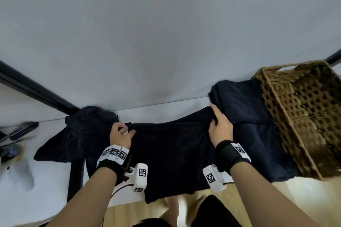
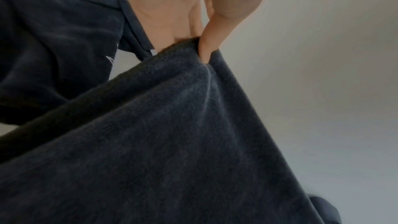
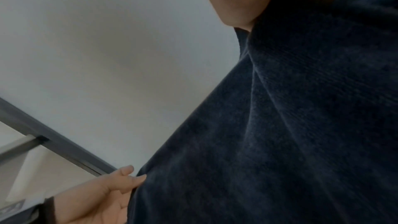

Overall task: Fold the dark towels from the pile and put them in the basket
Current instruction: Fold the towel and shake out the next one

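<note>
A dark navy towel (image 1: 169,153) is stretched between my two hands above the white table, its lower edge hanging past the table's front. My left hand (image 1: 122,132) pinches its left top corner; the thumb (image 2: 206,47) presses into the cloth (image 2: 172,142). My right hand (image 1: 219,123) grips the right top corner, with the fabric (image 3: 301,125) bunched under the palm. The crumpled pile of dark towels (image 1: 81,134) lies just left of my left hand. A brown wicker basket (image 1: 302,116) stands at the right.
More dark towelling (image 1: 254,121) lies spread flat between my right hand and the basket. Blurred dark items (image 1: 16,134) sit at the table's left edge. A black frame bar (image 1: 36,90) runs along the wall at left. Wooden floor (image 1: 286,199) shows below the table's front.
</note>
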`<act>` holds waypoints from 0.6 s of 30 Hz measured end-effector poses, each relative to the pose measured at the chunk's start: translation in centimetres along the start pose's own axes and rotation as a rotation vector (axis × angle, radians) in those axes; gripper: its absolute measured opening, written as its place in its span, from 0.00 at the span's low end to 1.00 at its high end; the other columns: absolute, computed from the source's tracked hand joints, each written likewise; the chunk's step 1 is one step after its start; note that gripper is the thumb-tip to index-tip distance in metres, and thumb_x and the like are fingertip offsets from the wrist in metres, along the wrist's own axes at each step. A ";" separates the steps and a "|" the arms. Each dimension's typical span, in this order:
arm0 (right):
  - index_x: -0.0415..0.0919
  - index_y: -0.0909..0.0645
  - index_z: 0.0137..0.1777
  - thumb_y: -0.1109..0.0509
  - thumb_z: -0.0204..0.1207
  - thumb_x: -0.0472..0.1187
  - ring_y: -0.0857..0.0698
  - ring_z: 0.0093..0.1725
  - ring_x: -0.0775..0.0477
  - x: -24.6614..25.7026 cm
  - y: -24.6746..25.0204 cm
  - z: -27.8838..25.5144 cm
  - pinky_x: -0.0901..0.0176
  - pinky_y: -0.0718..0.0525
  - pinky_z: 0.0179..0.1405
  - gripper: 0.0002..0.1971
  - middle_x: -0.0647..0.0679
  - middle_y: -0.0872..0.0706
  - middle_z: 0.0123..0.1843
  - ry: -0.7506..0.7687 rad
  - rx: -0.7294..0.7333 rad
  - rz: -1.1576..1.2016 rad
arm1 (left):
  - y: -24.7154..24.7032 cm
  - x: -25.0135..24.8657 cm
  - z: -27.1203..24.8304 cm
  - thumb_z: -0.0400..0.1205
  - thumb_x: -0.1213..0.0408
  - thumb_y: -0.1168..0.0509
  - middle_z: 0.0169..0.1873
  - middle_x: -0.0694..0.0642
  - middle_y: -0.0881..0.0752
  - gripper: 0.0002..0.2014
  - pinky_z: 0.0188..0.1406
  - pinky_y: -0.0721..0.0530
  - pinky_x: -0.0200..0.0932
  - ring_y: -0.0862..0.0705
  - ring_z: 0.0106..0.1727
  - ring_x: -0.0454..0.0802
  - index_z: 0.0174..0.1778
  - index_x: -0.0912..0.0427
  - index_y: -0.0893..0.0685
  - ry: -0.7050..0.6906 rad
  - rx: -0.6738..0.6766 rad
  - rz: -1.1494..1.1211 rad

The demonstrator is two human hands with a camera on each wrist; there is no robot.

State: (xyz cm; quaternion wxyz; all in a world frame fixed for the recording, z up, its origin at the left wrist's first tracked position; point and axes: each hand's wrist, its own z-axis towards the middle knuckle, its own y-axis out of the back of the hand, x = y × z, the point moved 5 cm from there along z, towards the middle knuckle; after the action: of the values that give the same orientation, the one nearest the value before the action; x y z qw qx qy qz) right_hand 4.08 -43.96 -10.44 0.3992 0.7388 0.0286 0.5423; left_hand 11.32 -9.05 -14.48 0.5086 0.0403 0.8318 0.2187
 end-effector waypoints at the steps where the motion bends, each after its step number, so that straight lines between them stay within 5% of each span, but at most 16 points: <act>1: 0.49 0.22 0.75 0.40 0.79 0.22 0.16 0.63 0.46 -0.2 -0.5 0.6 0.89 0.35 0.60 0.29 0.45 0.14 0.64 0.019 -0.002 -0.005 | -0.6 0.2 0.8 0.74 0.76 0.28 0.40 0.56 0.13 0.20 0.16 0.24 0.34 0.22 0.17 0.42 0.30 0.43 0.21 -0.018 0.026 0.026; 2: 0.48 0.21 0.74 0.40 0.79 0.22 0.16 0.65 0.46 -0.5 -1.0 1.2 0.91 0.37 0.60 0.29 0.46 0.14 0.65 0.025 -0.001 -0.009 | -1.3 0.4 1.4 0.75 0.78 0.29 0.40 0.56 0.13 0.22 0.18 0.22 0.33 0.21 0.18 0.40 0.28 0.43 0.18 -0.030 0.074 0.043; 3: 0.48 0.20 0.74 0.39 0.79 0.22 0.16 0.64 0.46 -0.9 -1.5 1.8 0.91 0.37 0.61 0.29 0.45 0.14 0.65 0.023 0.002 -0.016 | -2.0 0.5 2.0 0.75 0.81 0.31 0.43 0.56 0.12 0.23 0.30 0.16 0.33 0.16 0.27 0.38 0.31 0.41 0.14 -0.030 0.134 0.058; 5: 0.48 0.21 0.75 0.36 0.78 0.22 0.14 0.59 0.46 -1.6 -2.3 2.9 0.88 0.35 0.60 0.29 0.44 0.13 0.62 0.025 0.010 -0.031 | -3.0 0.7 2.9 0.76 0.86 0.36 0.55 0.54 0.13 0.25 0.63 0.18 0.42 0.14 0.53 0.44 0.51 0.49 0.10 -0.002 0.252 0.060; 6: 0.47 0.21 0.75 0.35 0.78 0.22 0.14 0.59 0.47 -1.8 -2.7 3.5 0.88 0.35 0.61 0.29 0.44 0.13 0.62 0.037 0.007 -0.036 | -3.3 0.9 3.5 0.76 0.88 0.38 0.59 0.55 0.15 0.28 0.69 0.21 0.45 0.16 0.60 0.47 0.59 0.51 0.12 0.016 0.292 0.048; 12: 0.36 0.13 0.64 0.30 0.76 0.23 0.14 0.60 0.37 -1.7 -3.7 5.0 0.85 0.35 0.66 0.18 0.32 0.14 0.62 0.140 -0.189 -0.079 | -3.6 0.8 5.7 0.76 0.85 0.34 0.69 0.49 0.22 0.32 0.65 0.27 0.27 0.23 0.66 0.40 0.72 0.52 0.21 -0.124 0.251 0.203; 16: 0.43 0.28 0.80 0.31 0.81 0.35 0.30 0.79 0.38 -4.3 -6.5 3.2 0.59 0.35 0.78 0.26 0.36 0.35 0.83 -0.062 0.110 -0.308 | -5.6 2.7 6.0 0.77 0.78 0.31 0.80 0.47 0.33 0.36 0.72 0.32 0.34 0.25 0.74 0.47 0.80 0.52 0.31 -0.092 0.449 0.539; 18: 0.46 0.30 0.81 0.31 0.81 0.40 0.35 0.81 0.40 -4.8 -7.3 1.5 0.50 0.35 0.80 0.27 0.38 0.42 0.86 -0.002 0.246 -0.483 | -6.3 3.6 6.0 0.77 0.75 0.29 0.82 0.47 0.39 0.40 0.75 0.38 0.33 0.32 0.79 0.48 0.83 0.52 0.37 -0.045 0.535 0.631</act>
State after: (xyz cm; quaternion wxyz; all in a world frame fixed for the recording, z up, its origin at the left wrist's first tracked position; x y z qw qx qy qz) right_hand 6.19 -42.10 -18.82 0.4242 0.7541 0.2693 0.4230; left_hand 15.77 -11.81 -22.31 0.4061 0.4288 0.7949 0.1392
